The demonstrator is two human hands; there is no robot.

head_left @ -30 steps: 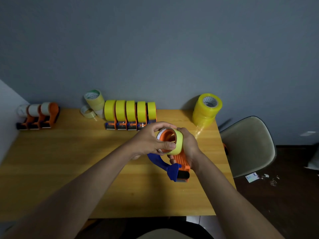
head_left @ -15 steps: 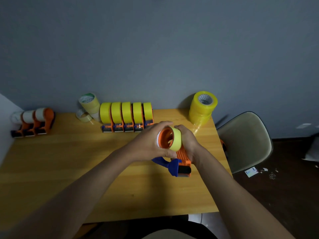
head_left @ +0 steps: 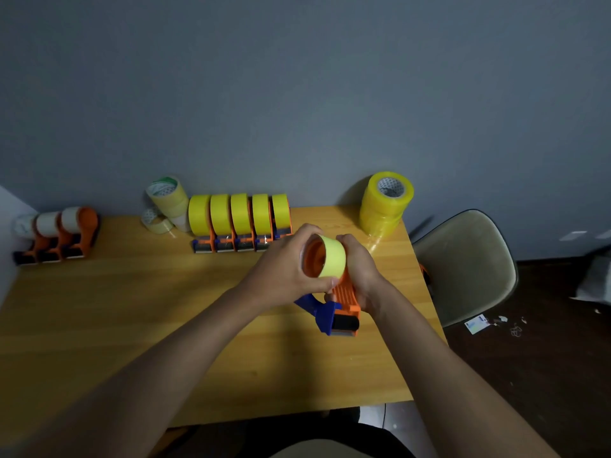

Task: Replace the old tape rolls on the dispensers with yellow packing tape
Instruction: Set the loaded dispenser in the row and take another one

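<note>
Yellow tape sits on the hub of an orange-and-blue dispenser (head_left: 340, 305) that the person holds above the middle of the wooden desk (head_left: 132, 325). The left hand (head_left: 284, 272) curls round the near rim of this yellow roll (head_left: 332, 259), fingers over the top and thumb beneath, and seems to be pressing it onto the orange hub. The right hand (head_left: 360, 276) grips the dispenser body from the far side, its fingers wrapped round the orange frame. The roll looks close to fully seated, though whether it is home cannot be told; no tape end shows at the black roller.

At the back of the desk five dispensers (head_left: 241, 223) stand in a row, each already carrying a bright yellow roll, so those appear finished. Just left of them lie pale, partly used rolls (head_left: 165, 203), likely the old ones taken off. At the far left three orange dispensers (head_left: 59, 236) hold whitish rolls and look untouched. A stack of fresh yellow tape (head_left: 385, 203) waits at the back right corner, near a chair (head_left: 463, 269).

By this count the job is past halfway: five done, one in hand, three left.
</note>
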